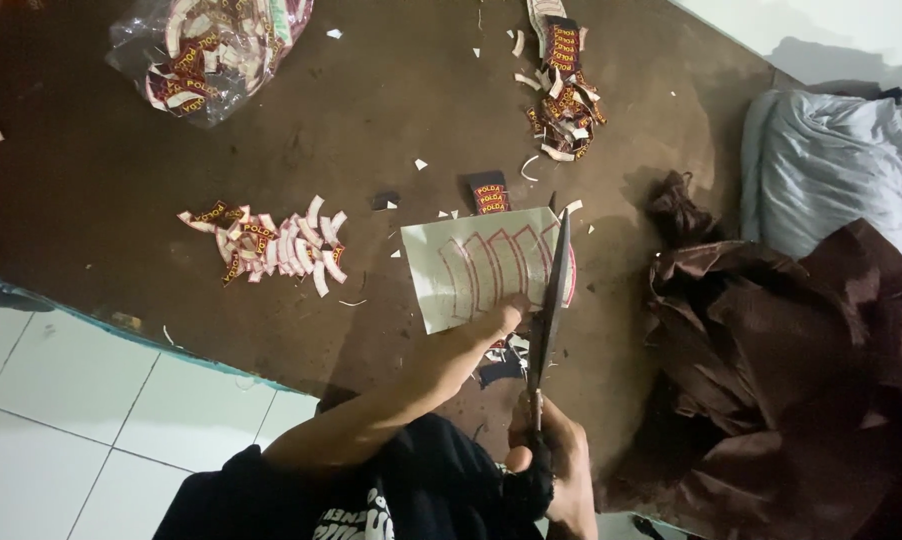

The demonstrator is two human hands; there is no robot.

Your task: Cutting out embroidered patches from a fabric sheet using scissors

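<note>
My left hand (506, 318) pinches the near edge of a white sheet (476, 268) with curved red label outlines, held over the brown mat. My right hand (551, 455) grips the black handles of long scissors (551, 300). The blades run up along the sheet's right edge, with the tip near its far right corner. A single cut dark label (488, 193) with red and yellow print lies just beyond the sheet.
Piles of cut curved labels lie at the left (271, 243) and far middle (564, 100). A clear plastic bag of labels (211, 50) sits far left. Crumpled brown fabric (801, 370) and a grey pillow (831, 180) lie right. White tiled floor (81, 420) shows near left.
</note>
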